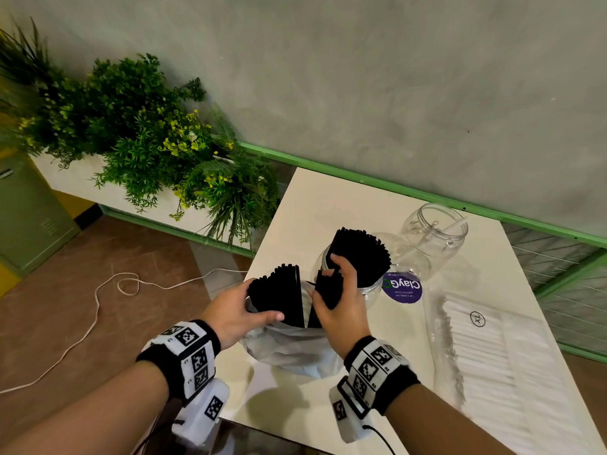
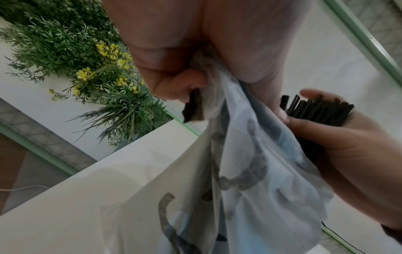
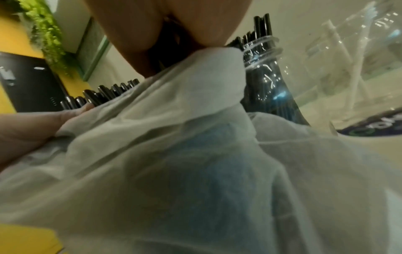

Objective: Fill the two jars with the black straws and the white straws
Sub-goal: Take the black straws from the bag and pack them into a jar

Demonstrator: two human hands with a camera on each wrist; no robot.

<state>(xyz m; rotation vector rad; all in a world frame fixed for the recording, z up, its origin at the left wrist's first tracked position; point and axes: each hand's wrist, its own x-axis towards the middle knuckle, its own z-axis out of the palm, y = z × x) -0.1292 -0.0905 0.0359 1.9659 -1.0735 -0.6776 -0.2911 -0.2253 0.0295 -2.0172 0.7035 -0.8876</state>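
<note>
My left hand (image 1: 261, 302) grips a bundle of black straws (image 1: 279, 290) together with the top of a thin translucent bag (image 1: 289, 346). My right hand (image 1: 328, 282) is curled round a second bundle of black straws (image 1: 326, 292) rising from the same bag. Just behind it stands a clear jar (image 1: 371, 292) with black straws (image 1: 361, 252) fanning out of its mouth. A second clear jar (image 1: 433, 233) farther right holds one white straw (image 1: 455, 224). In the left wrist view the bag (image 2: 250, 171) hangs from my left hand (image 2: 185, 77). In the right wrist view the bag (image 3: 195, 137) fills the foreground before the jar of black straws (image 3: 267, 77).
A clear pack of white straws (image 1: 486, 356) lies on the white table (image 1: 328, 205) at the right. A round purple sticker (image 1: 402, 287) sits by the jar. Plants (image 1: 147, 136) and a white cord (image 1: 98, 307) on the floor are to the left; a grey wall is behind.
</note>
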